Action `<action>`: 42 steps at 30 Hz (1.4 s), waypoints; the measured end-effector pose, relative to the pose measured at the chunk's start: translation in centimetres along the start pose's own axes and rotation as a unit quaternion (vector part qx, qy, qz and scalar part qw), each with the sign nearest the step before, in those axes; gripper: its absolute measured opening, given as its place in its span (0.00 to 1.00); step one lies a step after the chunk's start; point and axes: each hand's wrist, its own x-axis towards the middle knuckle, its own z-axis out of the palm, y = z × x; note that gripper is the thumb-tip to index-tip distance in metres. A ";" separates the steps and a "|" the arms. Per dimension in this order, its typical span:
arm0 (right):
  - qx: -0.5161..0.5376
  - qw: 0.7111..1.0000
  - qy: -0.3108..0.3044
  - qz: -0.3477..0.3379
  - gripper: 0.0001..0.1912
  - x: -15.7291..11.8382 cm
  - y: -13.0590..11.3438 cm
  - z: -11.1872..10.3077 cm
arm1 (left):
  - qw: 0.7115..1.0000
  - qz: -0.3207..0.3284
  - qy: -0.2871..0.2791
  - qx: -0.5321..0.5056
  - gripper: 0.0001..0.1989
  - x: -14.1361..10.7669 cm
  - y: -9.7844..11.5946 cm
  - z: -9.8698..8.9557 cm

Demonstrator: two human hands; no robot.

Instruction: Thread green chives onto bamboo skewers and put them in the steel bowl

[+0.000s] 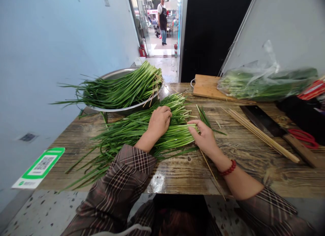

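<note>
A loose heap of garlic chives (122,136) lies across the wooden table in front of me, pale stem ends toward the right. My left hand (159,121) rests on top of the heap with its fingers curled into the stalks. At the pale ends, my right hand (203,136) has thumb and forefinger closed around the tips of the nearer stalks. From beneath that hand a thin bamboo skewer (212,173) slants down past the table's front edge; whether the fingers touch it is hidden.
A metal basin (119,110) piled with skewered chives stands back left. To the right lie bamboo skewers (264,136), a cleaver (264,121) and red-handled scissors (303,137). Behind are a cutting board (205,85) and bagged greens (266,82). A person (163,21) stands outside the doorway.
</note>
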 end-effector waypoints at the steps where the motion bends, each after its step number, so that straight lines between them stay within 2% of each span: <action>1: 0.000 1.000 0.000 0.001 0.14 0.0 0.0 0.0 | 1.000 0.010 -0.005 -0.023 0.09 0.0 -0.1 0.1; 4: -0.003 1.000 0.000 0.004 0.14 0.0 0.1 0.0 | 0.997 0.007 -0.011 -0.073 0.10 0.1 -0.1 0.3; 9: 0.001 1.000 0.007 0.004 0.14 0.0 -0.1 0.0 | 0.991 -0.019 0.026 -0.133 0.18 0.3 0.8 -0.3; 16: 0.042 0.999 0.000 0.022 0.20 0.1 -0.6 -0.1 | 0.982 -0.022 -0.020 -0.186 0.12 -0.2 1.9 -1.2; 21: 0.056 0.998 0.012 0.017 0.21 0.2 -0.5 0.1 | 0.979 0.002 -0.024 -0.204 0.10 -0.4 1.8 -2.0; 25: 0.013 1.000 0.012 -0.003 0.16 0.1 -0.3 0.0 | 0.986 0.018 -0.050 -0.161 0.10 -0.6 2.1 -2.9; 30: -0.027 0.998 0.023 -0.055 0.14 0.0 -0.5 -0.1 | 0.997 0.056 -0.054 -0.006 0.12 -0.9 4.5 -3.8; 33: -0.025 0.997 0.025 -0.072 0.14 -0.1 -0.8 -0.1 | 0.995 0.080 -0.057 0.013 0.12 -0.9 5.5 -3.5; 35: -0.026 0.996 0.025 -0.082 0.13 -0.1 -0.9 -0.1 | 0.996 0.065 -0.051 -0.037 0.12 -0.9 5.5 -2.9; 37: -0.027 0.995 0.023 -0.091 0.13 -0.1 -1.1 -0.2 | 0.991 0.034 -0.036 -0.128 0.10 -0.7 5.2 -2.3; 39: -0.027 0.994 0.018 -0.100 0.14 -0.2 -1.2 -0.3 | 0.975 -0.001 -0.027 -0.219 0.07 -0.5 4.9 -1.9; 42: -0.026 0.995 0.015 -0.098 0.19 -0.3 -1.5 -0.4 | 0.957 -0.037 -0.022 -0.287 0.05 -0.3 4.7 -1.8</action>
